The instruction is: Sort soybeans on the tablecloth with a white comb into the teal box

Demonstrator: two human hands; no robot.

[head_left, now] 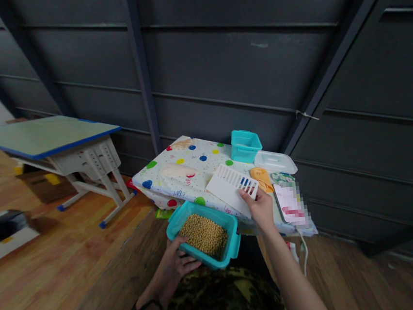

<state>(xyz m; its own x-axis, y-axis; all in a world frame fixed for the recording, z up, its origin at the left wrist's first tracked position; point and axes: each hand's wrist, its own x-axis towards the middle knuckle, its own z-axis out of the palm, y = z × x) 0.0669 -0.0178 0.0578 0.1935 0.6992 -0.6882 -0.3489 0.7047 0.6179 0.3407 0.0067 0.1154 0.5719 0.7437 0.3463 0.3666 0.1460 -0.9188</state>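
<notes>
My left hand (175,265) grips the near left side of a teal plastic box (233,247) full of small tan beans (204,234), holding it just off the near edge of a small table. My right hand (259,207) pinches the near corner of a flat white slotted plastic piece (227,186) that lies on the dotted tablecloth (178,165). Both hands are closed on what they hold.
An empty teal box (245,145) and a clear lid (276,162) stand at the table's far edge. An orange object (261,176) and a phone (290,205) with a white cable lie to the right. A blue-edged desk (44,136) stands left; a dark metal wall behind.
</notes>
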